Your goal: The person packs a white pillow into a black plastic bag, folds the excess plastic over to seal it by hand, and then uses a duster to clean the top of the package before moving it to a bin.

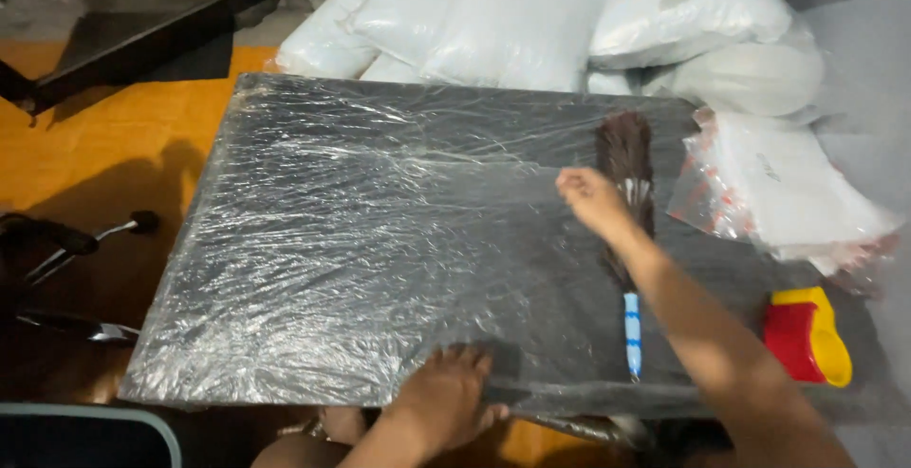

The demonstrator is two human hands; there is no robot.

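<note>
A dark table top point(313, 136) is covered with crinkled clear plastic film point(361, 240). My left hand point(444, 397) presses flat on the film at the table's near edge, fingers spread. My right hand point(593, 200) reaches out over the right part of the table, fingers curled down onto the film beside a brown feather duster point(626, 159). The duster lies lengthwise on the table, its blue and white handle point(632, 333) pointing toward me, partly hidden under my forearm.
White filled plastic sacks point(531, 12) are piled behind the table. A clear bag of white items point(788, 188) lies at the right edge. A red and yellow tape dispenser point(807, 335) sits at the near right. An office chair base point(66, 278) stands on the orange floor at left.
</note>
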